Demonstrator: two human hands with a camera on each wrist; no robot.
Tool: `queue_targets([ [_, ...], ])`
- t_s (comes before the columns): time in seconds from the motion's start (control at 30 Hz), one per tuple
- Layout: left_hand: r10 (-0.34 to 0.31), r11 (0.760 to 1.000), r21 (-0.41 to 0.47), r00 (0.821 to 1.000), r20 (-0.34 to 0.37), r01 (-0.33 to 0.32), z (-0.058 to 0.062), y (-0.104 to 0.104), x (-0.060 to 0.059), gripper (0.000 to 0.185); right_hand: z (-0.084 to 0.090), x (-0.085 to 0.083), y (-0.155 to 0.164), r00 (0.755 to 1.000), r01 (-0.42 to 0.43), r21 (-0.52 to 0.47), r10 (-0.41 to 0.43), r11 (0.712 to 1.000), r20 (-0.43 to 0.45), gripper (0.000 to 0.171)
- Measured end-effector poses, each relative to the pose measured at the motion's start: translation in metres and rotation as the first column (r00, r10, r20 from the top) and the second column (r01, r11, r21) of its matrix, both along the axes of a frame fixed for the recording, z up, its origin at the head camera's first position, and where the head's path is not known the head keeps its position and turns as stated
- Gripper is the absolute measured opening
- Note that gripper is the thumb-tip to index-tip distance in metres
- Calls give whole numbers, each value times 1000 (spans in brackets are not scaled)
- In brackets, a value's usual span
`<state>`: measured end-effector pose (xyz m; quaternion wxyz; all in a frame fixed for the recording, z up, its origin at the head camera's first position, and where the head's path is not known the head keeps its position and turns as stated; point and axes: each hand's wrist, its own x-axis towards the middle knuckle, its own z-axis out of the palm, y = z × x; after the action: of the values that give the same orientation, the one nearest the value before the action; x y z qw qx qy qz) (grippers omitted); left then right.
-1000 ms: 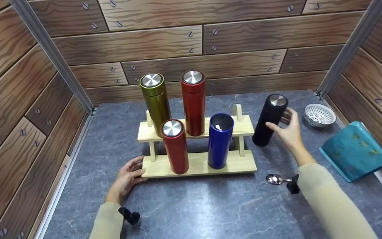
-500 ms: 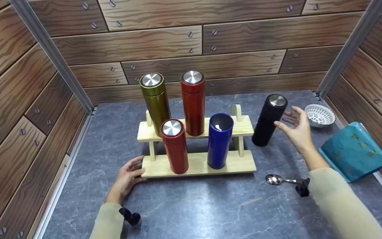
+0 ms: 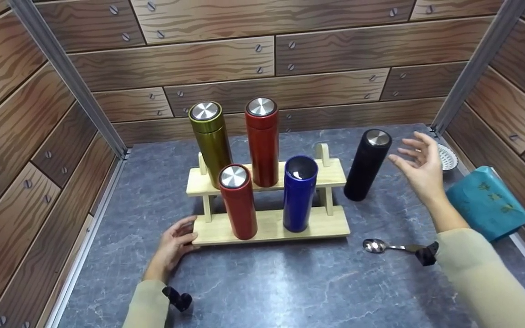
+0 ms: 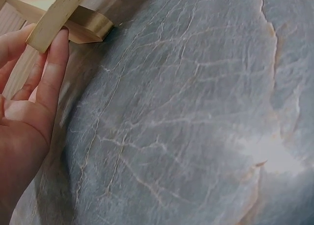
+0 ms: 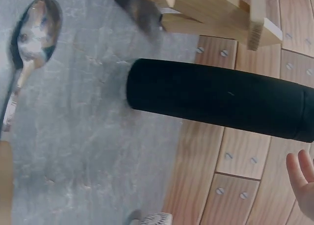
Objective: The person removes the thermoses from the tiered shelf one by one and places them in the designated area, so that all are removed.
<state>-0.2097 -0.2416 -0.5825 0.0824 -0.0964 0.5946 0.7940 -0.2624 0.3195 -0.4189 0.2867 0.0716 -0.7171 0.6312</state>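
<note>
Right hand (image 3: 419,166) withdrew; black flask (image 3: 366,165) beside fingers (image 3: 412,148).

A grey marbled table (image 3: 290,282) carries everything here. Near its middle, a little toward the left edge, stands a two-step wooden rack (image 3: 269,225) (four flasks stand on its steps, so they are not on the table itself). Just off the rack's right end a black flask (image 3: 366,165) stands upright on the table surface, touching nothing. Closer to the near edge lies a metal spoon (image 3: 381,246), bowl toward the rack. By the far right corner sits a small white basket (image 3: 447,157), partly hidden. Along the right edge lies a teal pouch (image 3: 488,202), beside the basket.
</note>
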Motion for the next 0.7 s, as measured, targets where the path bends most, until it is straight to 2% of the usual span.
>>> queue_targets([
  [0.23, -5, 1000, 16, 1000, -8, 5, -1, 0, 2, 57, 11, -4, 7, 995, -54, -86, 46, 995, -93, 62],
  [0.5, -15, 999, 30, 999, -28, 16, -4, 0, 2, 55, 36, 8, -7, 981, -148, -44, 141, 988, -135, 55],
  [0.7, -19, 999, 28, 999, -27, 20, -2, 0, 2, 55, 40, 0, -11, 966, -227, -48, 218, 973, -138, 56],
])
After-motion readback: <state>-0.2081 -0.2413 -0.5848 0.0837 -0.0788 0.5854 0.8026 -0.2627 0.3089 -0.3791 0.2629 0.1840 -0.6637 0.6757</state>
